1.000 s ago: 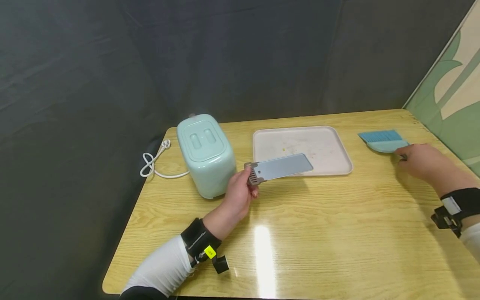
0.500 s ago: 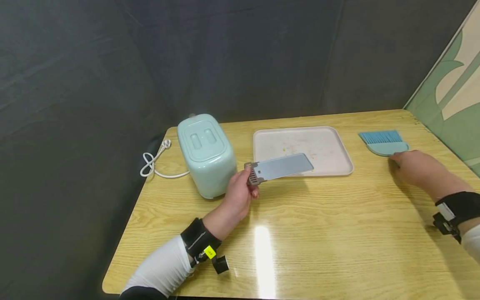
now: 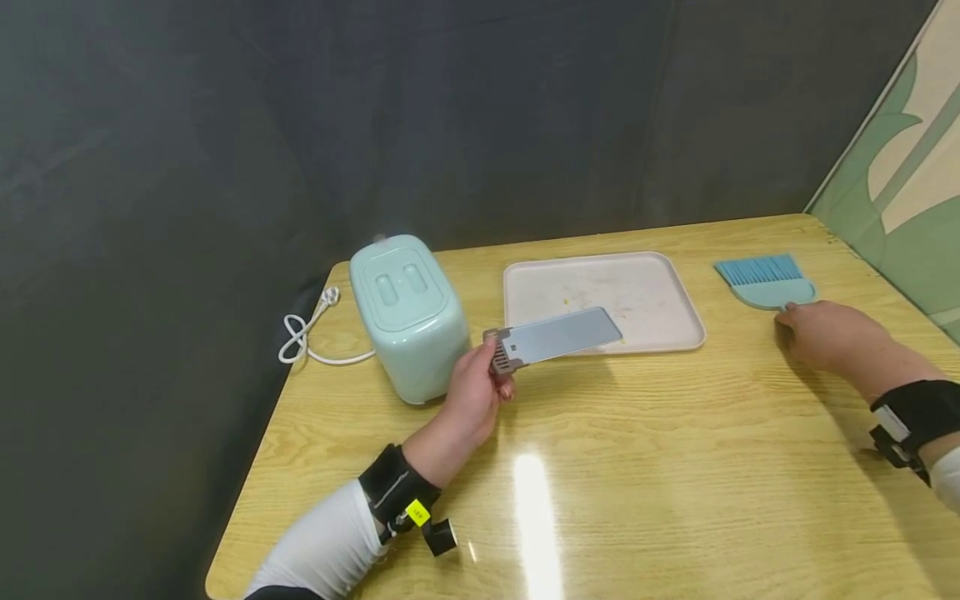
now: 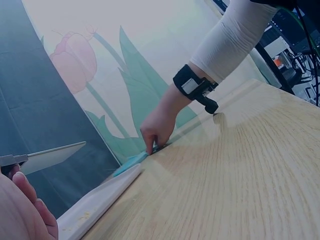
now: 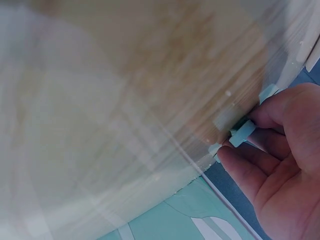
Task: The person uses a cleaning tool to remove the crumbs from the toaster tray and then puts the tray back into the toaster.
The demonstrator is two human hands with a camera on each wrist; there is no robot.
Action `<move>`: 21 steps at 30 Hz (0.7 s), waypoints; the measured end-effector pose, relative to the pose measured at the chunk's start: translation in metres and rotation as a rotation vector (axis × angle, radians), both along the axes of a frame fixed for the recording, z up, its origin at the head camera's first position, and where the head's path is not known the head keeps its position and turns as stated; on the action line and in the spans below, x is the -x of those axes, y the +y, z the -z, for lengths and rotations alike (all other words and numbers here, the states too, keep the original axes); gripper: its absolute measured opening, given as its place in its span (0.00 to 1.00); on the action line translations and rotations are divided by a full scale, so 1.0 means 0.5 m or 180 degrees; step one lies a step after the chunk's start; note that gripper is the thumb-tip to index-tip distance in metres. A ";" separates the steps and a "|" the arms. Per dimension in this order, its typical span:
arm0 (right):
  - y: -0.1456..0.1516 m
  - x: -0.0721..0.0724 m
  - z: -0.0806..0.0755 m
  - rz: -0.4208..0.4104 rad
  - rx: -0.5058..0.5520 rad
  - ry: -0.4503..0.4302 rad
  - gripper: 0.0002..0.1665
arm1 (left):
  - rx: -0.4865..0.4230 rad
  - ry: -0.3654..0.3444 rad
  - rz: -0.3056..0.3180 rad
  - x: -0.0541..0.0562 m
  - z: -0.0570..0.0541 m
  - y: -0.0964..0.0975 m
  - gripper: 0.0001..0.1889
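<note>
My left hand [image 3: 474,392] grips the grey vented end of a flat metal crumb tray [image 3: 564,335], which juts out to the right above the near edge of a pale serving tray [image 3: 667,337]. Just left of that hand stands a mint-green toaster [image 3: 408,317] with its lid on. At the far right, a mint brush [image 3: 772,293] with blue bristles lies on the table, its handle mostly hidden by my right hand [image 3: 840,337]. Thumb and fingers pinch the teal handle [image 5: 243,132] in the right wrist view.
A few yellowish crumbs [image 4: 85,216] lie on the serving tray. The toaster's white cord and plug [image 3: 328,297] coil at the table's left edge. Dark cloth [image 3: 525,117] hangs behind the table, and a patterned panel [image 3: 900,167] borders its right side.
The brush has turned flatter onto the table, and my right hand has moved slightly left and down with its handle. My left hand keeps holding the crumb tray nearly still. The head view has shifted a little.
</note>
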State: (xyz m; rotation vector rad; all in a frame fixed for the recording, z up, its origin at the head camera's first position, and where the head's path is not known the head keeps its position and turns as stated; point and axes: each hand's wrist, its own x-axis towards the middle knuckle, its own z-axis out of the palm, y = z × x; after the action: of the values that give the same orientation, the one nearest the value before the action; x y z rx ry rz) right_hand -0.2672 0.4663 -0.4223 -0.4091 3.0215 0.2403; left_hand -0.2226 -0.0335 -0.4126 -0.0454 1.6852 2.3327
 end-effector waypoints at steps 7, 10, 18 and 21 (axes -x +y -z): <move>0.000 0.001 0.000 0.0044 -0.0027 -0.0034 0.11 | 0.0010 0.0000 0.0008 -0.001 0.001 0.000 0.24; -0.001 0.000 -0.003 0.0064 0.0026 -0.0036 0.13 | -0.0002 0.0011 0.0008 -0.002 0.001 -0.001 0.24; 0.000 -0.001 -0.025 0.0407 0.0498 0.0005 0.26 | -0.0029 0.0035 -0.0008 -0.009 -0.001 -0.002 0.24; -0.022 0.001 -0.066 0.0511 0.0805 0.0119 0.27 | -0.0089 0.0078 0.0005 -0.010 -0.007 -0.004 0.24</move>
State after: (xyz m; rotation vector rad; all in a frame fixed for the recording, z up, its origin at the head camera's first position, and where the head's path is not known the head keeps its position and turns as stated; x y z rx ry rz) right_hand -0.2678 0.4553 -0.3892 -0.1775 3.1088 -0.1482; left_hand -0.2176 -0.0353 -0.4091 -0.0103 1.6628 2.3644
